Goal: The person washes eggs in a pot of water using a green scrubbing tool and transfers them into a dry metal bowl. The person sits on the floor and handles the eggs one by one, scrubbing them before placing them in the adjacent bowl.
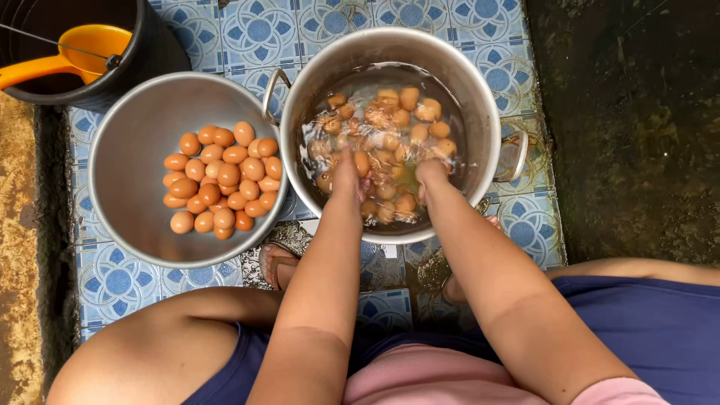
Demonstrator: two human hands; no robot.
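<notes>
Left hand [346,171]: in pot [480,90] water among eggs [397,120], grip unclear
Right hand [430,171]: same, grip unclear
Bowl [135,150]: brown eggs [221,180]

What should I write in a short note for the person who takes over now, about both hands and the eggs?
Left hand: in the water of the steel pot, among the eggs; grip hidden.
Right hand: also under water there; grip hidden.
Eggs in the pot: many, wet, in the water.
Wide metal basin, left of the pot: a pile of brown eggs, no water visible.
Done: that pile sits in the basin. Left: the eggs in the pot.
</notes>
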